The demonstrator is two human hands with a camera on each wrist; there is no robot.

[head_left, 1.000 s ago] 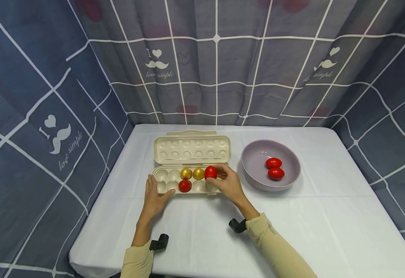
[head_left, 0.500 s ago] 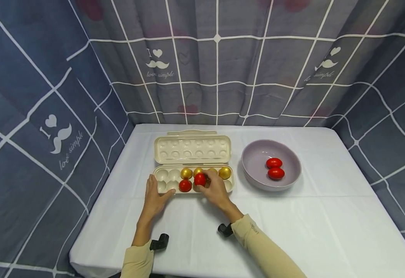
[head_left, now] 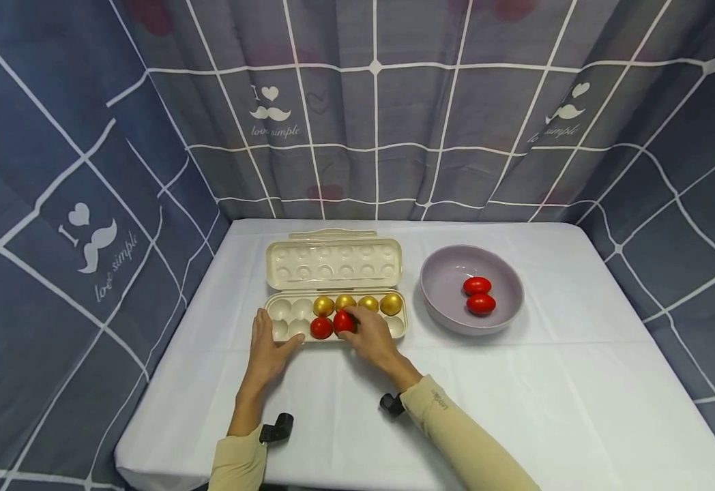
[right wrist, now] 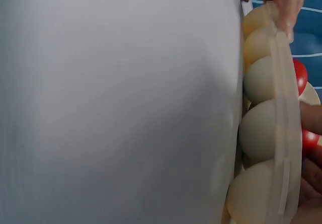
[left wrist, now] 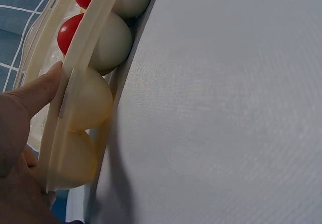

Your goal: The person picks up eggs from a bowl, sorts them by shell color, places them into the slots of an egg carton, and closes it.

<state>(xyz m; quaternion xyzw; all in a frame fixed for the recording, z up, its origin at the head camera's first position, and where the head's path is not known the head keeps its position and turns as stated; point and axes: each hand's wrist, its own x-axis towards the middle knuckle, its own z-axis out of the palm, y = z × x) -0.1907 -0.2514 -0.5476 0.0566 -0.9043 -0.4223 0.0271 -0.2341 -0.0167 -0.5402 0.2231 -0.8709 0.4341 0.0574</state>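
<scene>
A cream plastic egg carton (head_left: 284, 295) lies on the table with its lid (head_left: 334, 263) folded back. Several gold eggs (head_left: 368, 304) sit in its back row. One red egg (head_left: 321, 328) rests in the front row. Right beside it, my right hand (head_left: 372, 337) pinches another red egg (head_left: 344, 321) at a front-row cup; how deep that egg sits is hidden by the fingers. My left hand (head_left: 268, 349) holds the carton's left front corner, its thumb (left wrist: 43, 89) on the front rim and its fingers along the left end.
To the right of the carton stands a mauve bowl (head_left: 440, 317) with two red eggs (head_left: 479, 294) in it. A white cloth (head_left: 517, 402) covers the table. Grey and blue checked curtains (head_left: 345, 136) hang behind and at both sides.
My right hand has carried the red egg leftward and down from above the back row to the front row, uncovering gold eggs at the right. My left hand has stayed on the carton.
</scene>
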